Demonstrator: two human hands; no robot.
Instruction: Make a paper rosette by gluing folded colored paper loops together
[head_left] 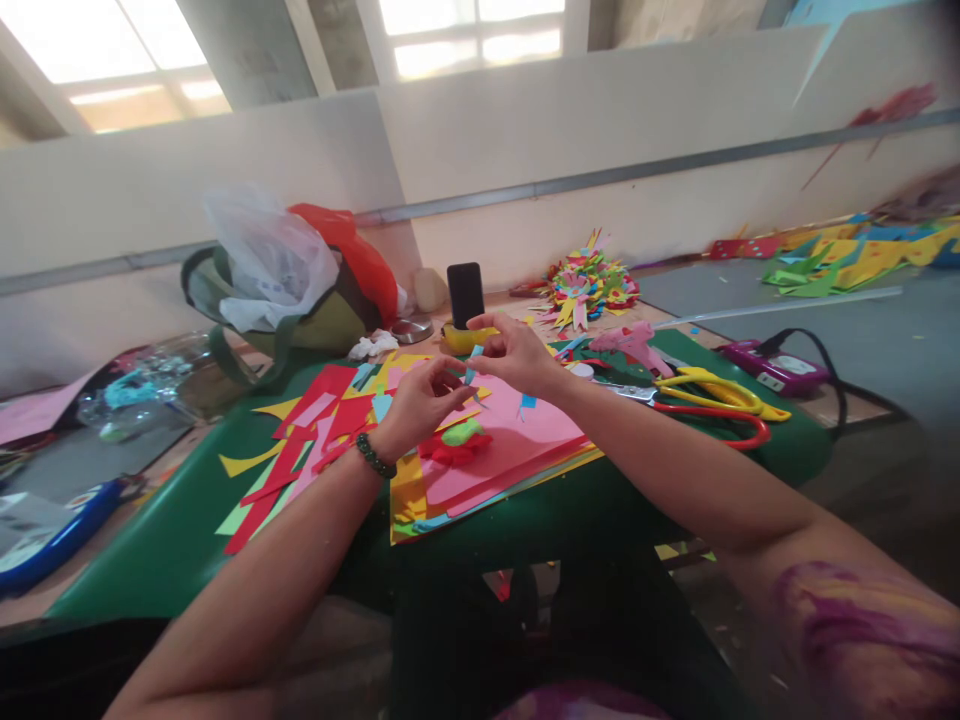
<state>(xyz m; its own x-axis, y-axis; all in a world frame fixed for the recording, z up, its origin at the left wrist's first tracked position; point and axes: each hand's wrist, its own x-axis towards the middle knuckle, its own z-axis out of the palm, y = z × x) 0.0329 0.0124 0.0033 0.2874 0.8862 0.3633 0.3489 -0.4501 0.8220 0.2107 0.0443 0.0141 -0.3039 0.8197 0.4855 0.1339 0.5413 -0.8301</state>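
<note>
Both of my hands meet above a stack of coloured sheets. My right hand (pixel 517 355) pinches a small light-blue strip (pixel 472 368) between thumb and fingers. My left hand (pixel 422 402), with a dark beaded bracelet at the wrist, closes its fingertips on the strip's lower end. Below them lies a red flower piece with a green centre (pixel 459 436), resting on the pink sheets (pixel 517 445). A small blue scrap (pixel 528 402) lies on the pink under my right hand. Whether the sheets are paper or foam I cannot tell.
Red, pink and green strips (pixel 289 460) spread left on the green surface (pixel 150 540). Right are a pink glue gun (pixel 630 343), yellow-handled scissors (pixel 712 390), red-handled scissors (pixel 739 425) and a purple power strip (pixel 780 367). Behind stand a phone (pixel 466 293), a bag (pixel 315 325) and a colourful paper pile (pixel 589 285).
</note>
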